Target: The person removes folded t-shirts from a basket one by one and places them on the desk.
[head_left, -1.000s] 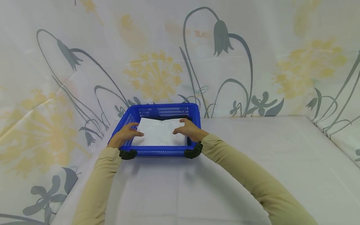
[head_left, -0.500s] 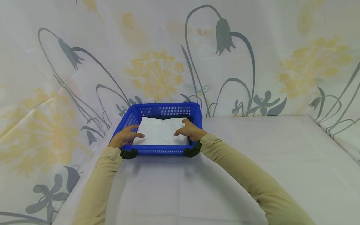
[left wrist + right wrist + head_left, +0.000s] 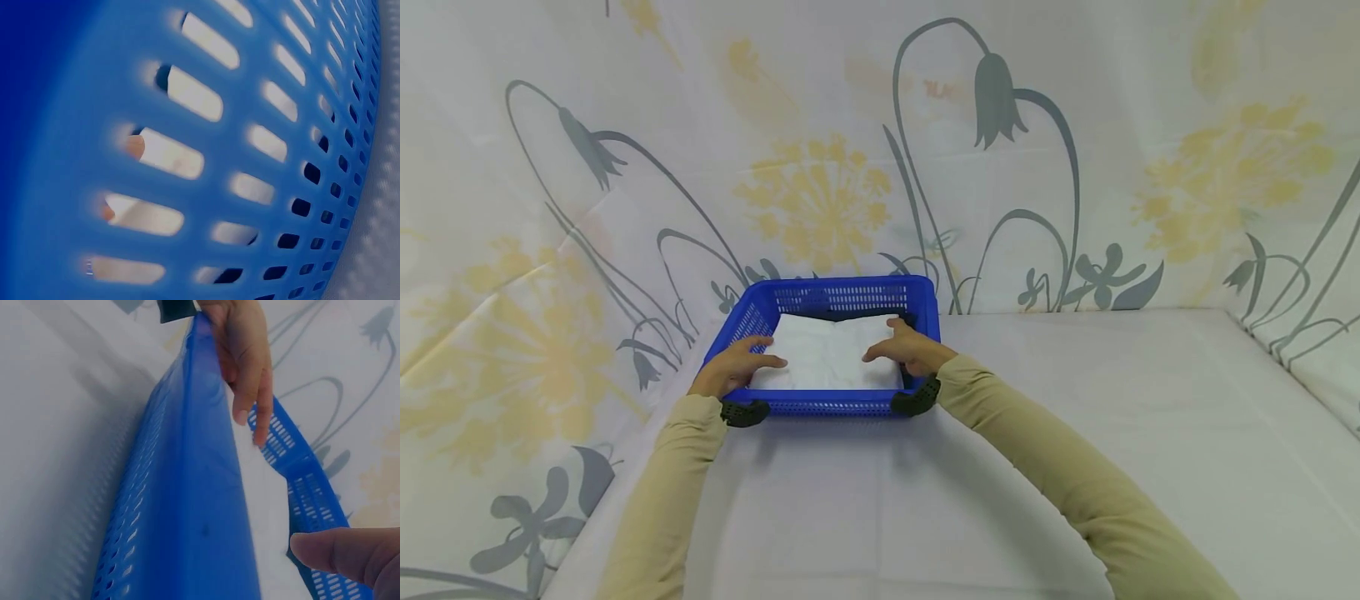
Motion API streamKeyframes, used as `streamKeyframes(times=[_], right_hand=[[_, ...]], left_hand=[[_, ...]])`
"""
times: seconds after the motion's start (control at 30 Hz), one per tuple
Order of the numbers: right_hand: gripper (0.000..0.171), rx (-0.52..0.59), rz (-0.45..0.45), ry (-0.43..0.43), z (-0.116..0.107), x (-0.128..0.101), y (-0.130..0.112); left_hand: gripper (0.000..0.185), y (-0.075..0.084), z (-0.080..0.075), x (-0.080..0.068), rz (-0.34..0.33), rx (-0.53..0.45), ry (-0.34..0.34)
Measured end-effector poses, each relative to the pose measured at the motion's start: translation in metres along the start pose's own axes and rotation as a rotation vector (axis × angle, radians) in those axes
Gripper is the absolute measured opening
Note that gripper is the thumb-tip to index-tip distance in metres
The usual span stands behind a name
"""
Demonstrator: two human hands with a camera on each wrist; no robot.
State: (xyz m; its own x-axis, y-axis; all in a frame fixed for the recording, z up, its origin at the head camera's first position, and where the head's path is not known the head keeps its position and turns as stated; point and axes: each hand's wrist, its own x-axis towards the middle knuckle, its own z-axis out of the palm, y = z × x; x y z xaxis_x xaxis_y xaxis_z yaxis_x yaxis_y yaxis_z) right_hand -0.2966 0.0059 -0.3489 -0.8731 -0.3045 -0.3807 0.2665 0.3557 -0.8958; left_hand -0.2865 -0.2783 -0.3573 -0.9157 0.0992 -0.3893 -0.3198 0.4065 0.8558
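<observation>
A blue slotted plastic basket (image 3: pixel 838 297) stands at the back of the table near the left. A folded white cloth (image 3: pixel 827 358) lies inside it. My left hand (image 3: pixel 748 357) rests on the cloth's left side and my right hand (image 3: pixel 898 342) on its right side, both with fingers laid fairly flat. In the left wrist view the basket wall (image 3: pixel 262 75) fills the picture, with fingertips (image 3: pixel 135 146) showing through its slots. The right wrist view looks along the basket rim (image 3: pixel 200 456) to the left hand (image 3: pixel 247 356), the white cloth (image 3: pixel 269 506) and my right hand (image 3: pixel 344 553).
A white cloth covers the table (image 3: pixel 1000 483). A flower-printed curtain (image 3: pixel 1075 167) hangs behind and along both sides, close behind the basket. Black wrist mounts (image 3: pixel 916 398) sit against the basket's front wall.
</observation>
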Motion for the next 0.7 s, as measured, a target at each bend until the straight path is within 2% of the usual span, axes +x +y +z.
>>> streamKeyframes(times=[0.1,0.37,0.47,0.6,0.7], right_hand=[[0.092,0.026,-0.025,-0.013,-0.001,0.011,0.005],[0.084,0.056,-0.038,-0.06,-0.001,0.014,0.006],[0.082,0.06,-0.047,-0.066,0.0,0.014,0.006],[0.084,0.072,-0.062,-0.083,0.001,0.016,0.005],[0.085,0.055,-0.082,-0.097,0.001,0.017,0.005]], left_hand=[[0.076,-0.002,0.0,0.002,0.016,-0.037,-0.005],[0.072,-0.005,-0.002,0.004,0.053,-0.094,-0.025],[0.071,-0.005,-0.004,0.003,0.071,-0.071,-0.034],[0.068,-0.005,-0.007,0.003,0.111,0.011,-0.034],[0.066,-0.004,-0.009,0.003,0.137,0.01,-0.05]])
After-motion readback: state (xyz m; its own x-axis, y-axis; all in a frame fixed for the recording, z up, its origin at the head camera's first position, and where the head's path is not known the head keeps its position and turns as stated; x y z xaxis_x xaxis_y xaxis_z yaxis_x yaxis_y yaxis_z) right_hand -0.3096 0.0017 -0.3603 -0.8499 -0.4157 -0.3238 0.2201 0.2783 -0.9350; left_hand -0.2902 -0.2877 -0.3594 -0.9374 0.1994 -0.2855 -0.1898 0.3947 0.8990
